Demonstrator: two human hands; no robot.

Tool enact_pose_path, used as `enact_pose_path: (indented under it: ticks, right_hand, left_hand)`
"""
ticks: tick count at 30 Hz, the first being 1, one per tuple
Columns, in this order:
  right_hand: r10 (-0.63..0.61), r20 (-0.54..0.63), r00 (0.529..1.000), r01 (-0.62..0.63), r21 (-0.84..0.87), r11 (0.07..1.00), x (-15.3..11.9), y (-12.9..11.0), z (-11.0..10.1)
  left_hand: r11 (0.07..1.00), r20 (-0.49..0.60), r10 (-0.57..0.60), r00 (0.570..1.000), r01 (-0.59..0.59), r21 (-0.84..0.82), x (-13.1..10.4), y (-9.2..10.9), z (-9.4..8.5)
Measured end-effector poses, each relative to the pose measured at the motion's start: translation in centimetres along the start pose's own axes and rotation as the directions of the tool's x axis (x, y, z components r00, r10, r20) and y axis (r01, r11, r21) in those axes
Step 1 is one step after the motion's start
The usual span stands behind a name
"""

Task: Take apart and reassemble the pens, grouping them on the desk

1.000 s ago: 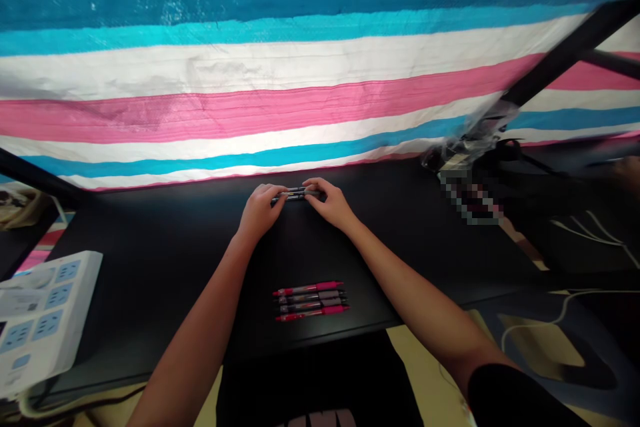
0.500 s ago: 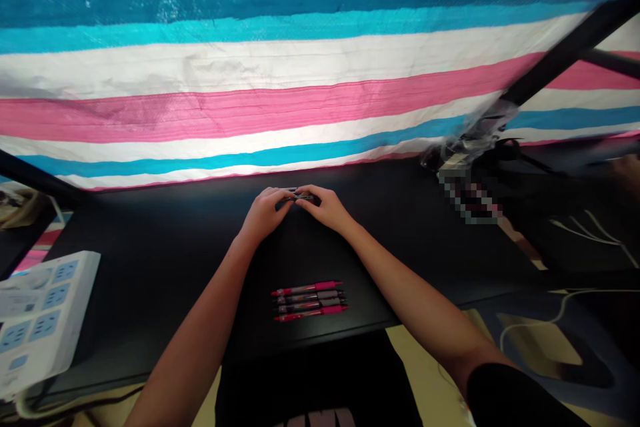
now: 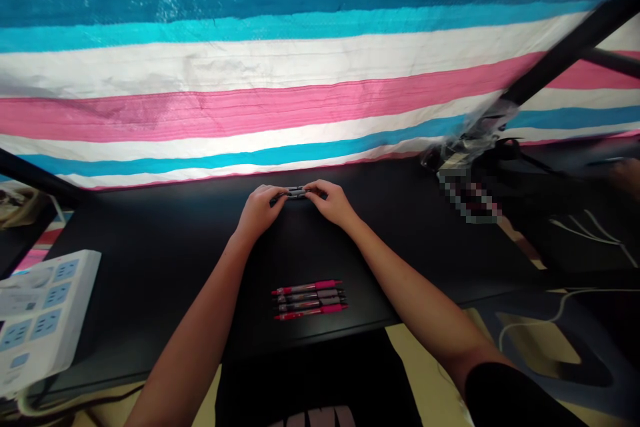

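Near the back of the black table, my left hand [image 3: 261, 209] and my right hand [image 3: 329, 200] face each other. Between them lie grey-and-black pens [image 3: 297, 193], side by side and pointing left to right. The left fingers pinch the pens' left ends, and the right fingers close on the right ends. My fingers partly cover the pens, so their exact number is hard to make out. Closer to me, a row of several pens lies on the table: a red pen [image 3: 310, 309] in front, a red pen [image 3: 307, 287] at the back, and dark pens [image 3: 327, 297] between them.
A white power strip [image 3: 75, 320] sits on the table's left end. To the right are clear plastic wrapping [image 3: 483, 127], white cables [image 3: 590, 230] and another person's hand [image 3: 627, 173]. A striped tarp [image 3: 300, 107] hangs behind the black table [image 3: 165, 247].
My hands have moved apart, the right one shifting right, so more of the grey pens shows between them. The row of pens nearer me stays put.
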State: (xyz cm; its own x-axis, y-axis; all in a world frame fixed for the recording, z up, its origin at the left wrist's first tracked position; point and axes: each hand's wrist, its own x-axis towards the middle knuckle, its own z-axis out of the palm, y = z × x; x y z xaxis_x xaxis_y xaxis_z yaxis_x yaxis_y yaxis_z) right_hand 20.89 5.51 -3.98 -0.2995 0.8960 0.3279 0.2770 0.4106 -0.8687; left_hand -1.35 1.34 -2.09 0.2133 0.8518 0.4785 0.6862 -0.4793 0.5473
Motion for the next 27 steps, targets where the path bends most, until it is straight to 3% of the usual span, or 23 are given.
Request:
enact_pose_path:
  ticks: [14,20,27]
  right_hand:
    - [0.052,0.124,0.991,-0.049,-0.027,0.998,-0.1,-1.1,-1.1]
    - [0.061,0.104,0.993,-0.06,-0.013,0.998,-0.1,-1.1,-0.8]
    - [-0.027,0.016,1.0,0.027,0.016,1.0,0.0,-0.9,-0.5]
  left_hand:
    - [0.999,0.043,-0.005,0.999,0.006,-0.035,-0.1,-0.4,0.3]
    - [0.999,0.03,0.018,0.999,-0.017,-0.036,0.0,0.0,0.1]
    - [1.0,0.01,0.01,1.0,-0.01,-0.014,0.1,0.1,-0.1]
